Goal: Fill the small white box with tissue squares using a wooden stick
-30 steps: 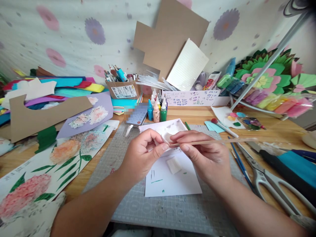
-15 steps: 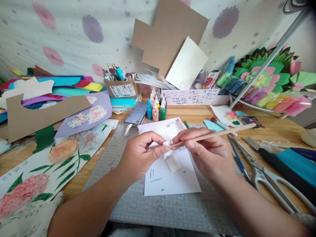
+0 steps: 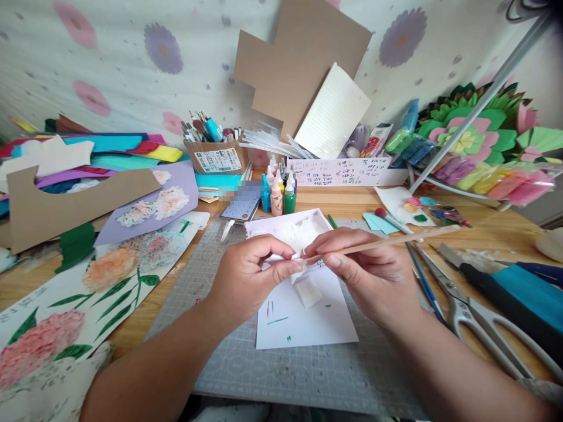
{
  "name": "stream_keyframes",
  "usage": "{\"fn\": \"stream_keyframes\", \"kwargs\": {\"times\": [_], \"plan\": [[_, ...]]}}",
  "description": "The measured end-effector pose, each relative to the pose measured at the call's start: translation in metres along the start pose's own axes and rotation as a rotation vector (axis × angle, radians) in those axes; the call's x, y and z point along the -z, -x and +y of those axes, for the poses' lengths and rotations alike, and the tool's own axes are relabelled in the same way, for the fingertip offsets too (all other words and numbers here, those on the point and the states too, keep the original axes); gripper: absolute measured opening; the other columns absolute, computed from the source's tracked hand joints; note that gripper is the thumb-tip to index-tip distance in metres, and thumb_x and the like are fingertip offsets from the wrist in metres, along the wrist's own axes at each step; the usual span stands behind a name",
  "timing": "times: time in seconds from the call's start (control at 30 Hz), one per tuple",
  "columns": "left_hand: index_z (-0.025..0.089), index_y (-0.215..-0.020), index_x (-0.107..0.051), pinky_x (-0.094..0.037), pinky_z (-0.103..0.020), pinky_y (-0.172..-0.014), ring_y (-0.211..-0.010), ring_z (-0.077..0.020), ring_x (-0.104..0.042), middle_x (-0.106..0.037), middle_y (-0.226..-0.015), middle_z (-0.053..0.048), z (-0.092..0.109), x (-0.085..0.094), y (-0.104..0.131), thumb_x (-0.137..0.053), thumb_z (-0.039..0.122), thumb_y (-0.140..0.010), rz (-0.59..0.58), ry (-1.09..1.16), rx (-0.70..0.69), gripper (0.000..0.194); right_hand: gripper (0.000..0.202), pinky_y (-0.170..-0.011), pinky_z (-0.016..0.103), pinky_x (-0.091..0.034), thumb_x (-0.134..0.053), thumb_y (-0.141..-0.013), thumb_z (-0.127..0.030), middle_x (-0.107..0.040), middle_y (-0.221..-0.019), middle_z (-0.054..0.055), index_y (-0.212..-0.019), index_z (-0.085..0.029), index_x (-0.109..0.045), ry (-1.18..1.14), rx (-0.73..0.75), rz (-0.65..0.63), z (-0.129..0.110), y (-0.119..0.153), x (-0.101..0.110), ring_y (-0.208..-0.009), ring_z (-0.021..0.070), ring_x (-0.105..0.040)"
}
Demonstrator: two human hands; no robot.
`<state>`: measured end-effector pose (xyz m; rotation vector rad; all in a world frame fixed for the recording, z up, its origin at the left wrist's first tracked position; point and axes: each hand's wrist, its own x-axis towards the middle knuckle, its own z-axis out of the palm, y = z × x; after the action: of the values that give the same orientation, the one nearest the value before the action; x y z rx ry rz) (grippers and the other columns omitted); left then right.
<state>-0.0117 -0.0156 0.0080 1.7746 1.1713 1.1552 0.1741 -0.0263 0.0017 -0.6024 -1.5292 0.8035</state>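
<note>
Between thumb and fingers, my right hand [image 3: 367,264] holds a thin wooden stick [image 3: 391,241], slanting up to the right. My left hand [image 3: 257,269] pinches a small piece of white paper [image 3: 298,258] against the stick's near tip; the fingers partly cover it. Below the hands, a white sheet [image 3: 303,328] with green marks lies on the grey cutting mat [image 3: 246,369]. On that sheet rests a small whitish block or folded pad [image 3: 309,292]. Behind the fingers stands a shallow pale box [image 3: 285,221] with white scraps inside.
Large scissors [image 3: 460,305] and blue brushes [image 3: 424,281] lie on the right. Small paint bottles [image 3: 289,193] and a phone [image 3: 241,202] stand or lie behind the mat. Flower artwork [image 3: 109,287] and coloured sheets [image 3: 109,143] cover the left side. A lamp pole [image 3: 475,111] crosses the upper right.
The stick has turned slightly and tilts a little lower at its outer end. My right fingers have shifted slightly left along it; my left hand keeps its pinch.
</note>
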Motion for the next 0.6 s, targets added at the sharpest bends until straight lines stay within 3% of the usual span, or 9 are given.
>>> {"fn": "stream_keyframes", "kwargs": {"times": [0.6], "plan": [[0.02, -0.069, -0.071, -0.044, -0.023, -0.057, -0.06, -0.0131, -0.06, -0.07, -0.067, 0.001, 0.0002, -0.0007, -0.0011, -0.076, 0.023, -0.071, 0.016, -0.044, -0.055, 0.007, 0.015, -0.072, 0.034, -0.061, -0.067, -0.084, -0.013, -0.078, -0.083, 0.004, -0.087, -0.024, -0.077, 0.061, -0.003, 0.003, -0.0032, -0.0021, -0.0005, -0.082, 0.0194, -0.074]]}}
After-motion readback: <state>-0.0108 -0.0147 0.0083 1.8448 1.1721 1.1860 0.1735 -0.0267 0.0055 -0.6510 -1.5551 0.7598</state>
